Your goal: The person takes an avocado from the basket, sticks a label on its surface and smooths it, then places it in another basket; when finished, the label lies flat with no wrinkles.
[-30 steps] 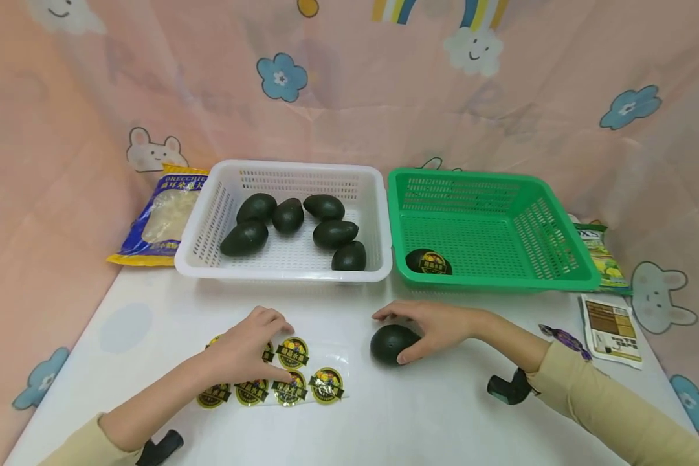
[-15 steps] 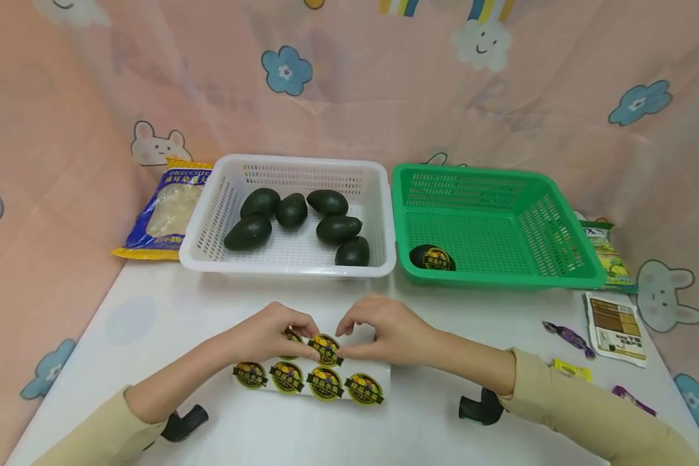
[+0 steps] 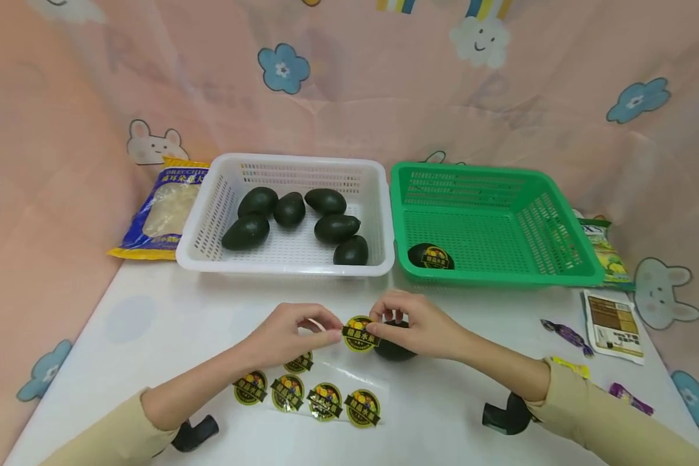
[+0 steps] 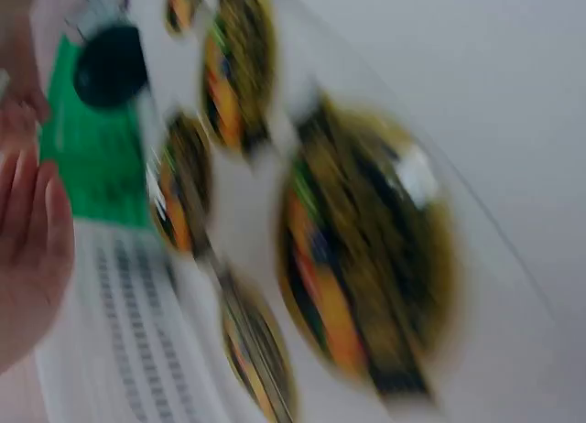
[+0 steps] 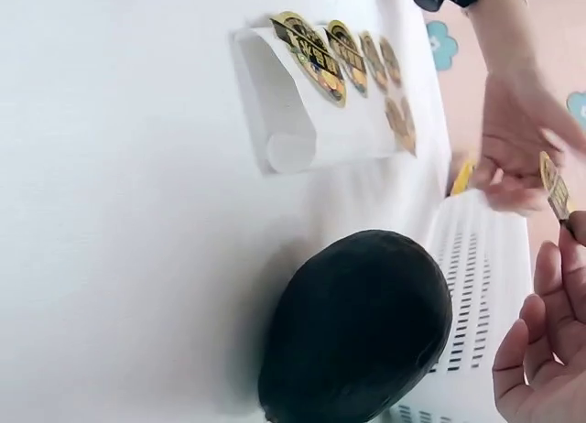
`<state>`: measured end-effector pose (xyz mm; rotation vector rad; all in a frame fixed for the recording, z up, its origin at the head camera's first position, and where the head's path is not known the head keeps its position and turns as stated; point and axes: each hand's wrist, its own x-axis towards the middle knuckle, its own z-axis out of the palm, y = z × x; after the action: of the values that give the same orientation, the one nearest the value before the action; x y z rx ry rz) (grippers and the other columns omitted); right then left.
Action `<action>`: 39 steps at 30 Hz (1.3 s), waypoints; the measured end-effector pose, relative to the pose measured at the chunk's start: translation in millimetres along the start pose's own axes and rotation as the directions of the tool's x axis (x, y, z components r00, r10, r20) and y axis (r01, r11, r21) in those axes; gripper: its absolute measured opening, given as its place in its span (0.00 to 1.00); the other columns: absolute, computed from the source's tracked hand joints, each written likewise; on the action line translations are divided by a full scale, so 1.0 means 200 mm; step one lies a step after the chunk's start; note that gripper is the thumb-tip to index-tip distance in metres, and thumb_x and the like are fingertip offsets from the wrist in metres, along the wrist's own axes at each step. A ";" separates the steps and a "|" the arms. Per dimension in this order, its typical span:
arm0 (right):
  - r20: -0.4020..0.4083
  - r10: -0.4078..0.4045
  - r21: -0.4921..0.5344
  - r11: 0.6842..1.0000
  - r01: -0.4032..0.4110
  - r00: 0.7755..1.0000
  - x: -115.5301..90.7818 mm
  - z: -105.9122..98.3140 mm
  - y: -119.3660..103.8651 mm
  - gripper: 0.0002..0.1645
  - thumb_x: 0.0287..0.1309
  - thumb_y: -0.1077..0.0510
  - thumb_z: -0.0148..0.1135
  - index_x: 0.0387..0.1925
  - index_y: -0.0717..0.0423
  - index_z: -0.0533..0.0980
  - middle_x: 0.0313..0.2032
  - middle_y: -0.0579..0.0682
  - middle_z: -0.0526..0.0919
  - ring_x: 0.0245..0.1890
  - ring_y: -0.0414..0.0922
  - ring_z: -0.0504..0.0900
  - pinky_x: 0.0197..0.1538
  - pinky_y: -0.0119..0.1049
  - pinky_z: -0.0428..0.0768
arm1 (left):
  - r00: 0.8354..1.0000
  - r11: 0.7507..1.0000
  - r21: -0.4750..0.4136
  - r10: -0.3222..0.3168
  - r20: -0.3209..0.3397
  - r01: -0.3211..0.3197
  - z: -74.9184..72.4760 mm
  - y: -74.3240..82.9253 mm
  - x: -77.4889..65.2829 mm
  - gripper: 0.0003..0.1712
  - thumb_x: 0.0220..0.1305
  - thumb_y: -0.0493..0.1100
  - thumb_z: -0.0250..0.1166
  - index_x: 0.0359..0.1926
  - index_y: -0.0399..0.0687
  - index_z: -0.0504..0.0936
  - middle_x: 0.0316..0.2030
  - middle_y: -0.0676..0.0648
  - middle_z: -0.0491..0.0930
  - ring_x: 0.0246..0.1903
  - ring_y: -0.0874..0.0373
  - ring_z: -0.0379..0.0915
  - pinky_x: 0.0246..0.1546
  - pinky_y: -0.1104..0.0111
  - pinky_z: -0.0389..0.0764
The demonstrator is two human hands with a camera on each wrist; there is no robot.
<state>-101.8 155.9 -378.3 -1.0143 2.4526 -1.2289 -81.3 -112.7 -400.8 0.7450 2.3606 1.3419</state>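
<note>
A round black-and-gold sticker point(image 3: 359, 334) is held up between my two hands, off the table. My left hand point(image 3: 294, 333) pinches its left edge with thumb and forefinger. The right hand point(image 3: 422, 325) pinches the opposite edge; in the right wrist view its fingers point(image 5: 549, 336) are curled beside the sticker point(image 5: 553, 187). Just behind the sticker an avocado point(image 3: 395, 346) rests on the table, partly covered by the right hand. Below the hands lies a clear sticker sheet point(image 3: 375, 378) with several similar stickers. The left wrist view is blurred.
A white basket point(image 3: 285, 266) with several avocados stands behind the hands. Right of it, a green basket point(image 3: 501, 279) holds one stickered avocado point(image 3: 431, 257). A pasta bag point(image 3: 163, 210) lies at left; a flat packet point(image 3: 613, 327) and wrapped candies point(image 3: 567, 336) lie at right.
The right hand left the avocado and came to the sticker sheet. A sticker has come off the sheet and moved right, toward the avocado, between both hands.
</note>
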 end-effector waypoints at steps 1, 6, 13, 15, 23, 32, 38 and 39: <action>-0.001 0.028 0.010 1.000 -0.028 1.000 -0.01 -0.01 0.01 0.04 0.60 0.55 0.68 0.32 0.44 0.78 0.30 0.36 0.77 0.33 0.41 0.73 0.36 0.34 0.75 | 0.998 0.998 -0.063 -0.010 -0.057 0.006 0.02 0.03 0.02 0.14 0.63 0.55 0.67 0.44 0.56 0.85 0.40 0.59 0.84 0.43 0.61 0.79 0.45 0.66 0.79; -0.035 0.232 0.071 0.971 -0.229 0.972 -0.09 -0.07 0.05 0.04 0.61 0.52 0.66 0.31 0.45 0.80 0.27 0.40 0.78 0.31 0.41 0.72 0.35 0.34 0.72 | 0.982 0.974 -0.219 -0.101 -0.157 0.065 0.14 0.12 0.13 0.06 0.62 0.51 0.68 0.34 0.56 0.87 0.30 0.57 0.83 0.31 0.60 0.75 0.33 0.68 0.77; -0.047 0.350 -0.003 0.937 -0.350 0.936 -0.18 -0.08 0.15 0.07 0.56 0.50 0.70 0.25 0.43 0.82 0.24 0.38 0.78 0.25 0.40 0.69 0.27 0.32 0.67 | 0.985 0.986 -0.114 -0.131 -0.112 0.118 0.28 0.11 0.22 0.07 0.61 0.48 0.69 0.29 0.53 0.88 0.21 0.59 0.79 0.23 0.63 0.69 0.26 0.72 0.69; -0.059 0.330 -0.051 0.942 -0.333 0.942 -0.19 -0.07 0.18 0.09 0.55 0.48 0.71 0.24 0.41 0.80 0.23 0.36 0.77 0.26 0.39 0.69 0.29 0.32 0.68 | 0.986 0.990 -0.078 -0.126 -0.111 0.118 0.30 0.09 0.22 0.06 0.61 0.46 0.69 0.28 0.53 0.87 0.20 0.60 0.77 0.20 0.64 0.68 0.24 0.73 0.69; -0.209 -0.065 -0.269 0.963 0.006 0.976 -0.20 -0.04 0.27 0.14 0.48 0.55 0.77 0.28 0.43 0.76 0.27 0.38 0.75 0.32 0.42 0.72 0.37 0.33 0.70 | 0.982 0.985 0.172 0.019 -0.187 0.013 0.32 0.04 0.24 0.11 0.59 0.47 0.69 0.22 0.58 0.78 0.19 0.61 0.72 0.21 0.66 0.66 0.25 0.73 0.69; -0.105 -0.155 -0.252 0.960 0.125 0.982 -0.21 -0.06 0.30 0.15 0.51 0.57 0.75 0.39 0.46 0.79 0.33 0.40 0.78 0.36 0.44 0.75 0.38 0.35 0.72 | 0.892 0.799 0.516 0.432 -0.133 -0.310 0.35 0.02 0.31 0.23 0.50 0.60 0.74 0.45 0.57 0.86 0.41 0.56 0.76 0.42 0.62 0.70 0.31 0.74 0.75; -0.155 0.246 0.073 0.969 -0.238 0.957 -0.27 -0.10 0.29 0.20 0.58 0.52 0.69 0.50 0.55 0.79 0.39 0.45 0.82 0.39 0.44 0.79 0.40 0.36 0.77 | 0.930 0.847 0.455 0.356 -0.097 -0.277 0.36 0.01 0.31 0.26 0.51 0.60 0.74 0.49 0.58 0.82 0.52 0.53 0.75 0.53 0.59 0.69 0.44 0.65 0.78; -0.170 0.342 0.189 0.932 -0.310 0.924 -0.28 -0.12 0.28 0.22 0.60 0.52 0.68 0.53 0.58 0.78 0.42 0.48 0.83 0.40 0.44 0.80 0.42 0.36 0.78 | 0.940 0.858 0.438 0.334 -0.075 -0.270 0.36 0.02 0.32 0.29 0.51 0.62 0.74 0.52 0.58 0.80 0.55 0.52 0.74 0.55 0.58 0.68 0.46 0.63 0.78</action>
<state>-99.2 231.3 -413.0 -0.4311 2.4853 -1.4367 -95.6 -24.3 -434.7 1.2244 2.7889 1.0238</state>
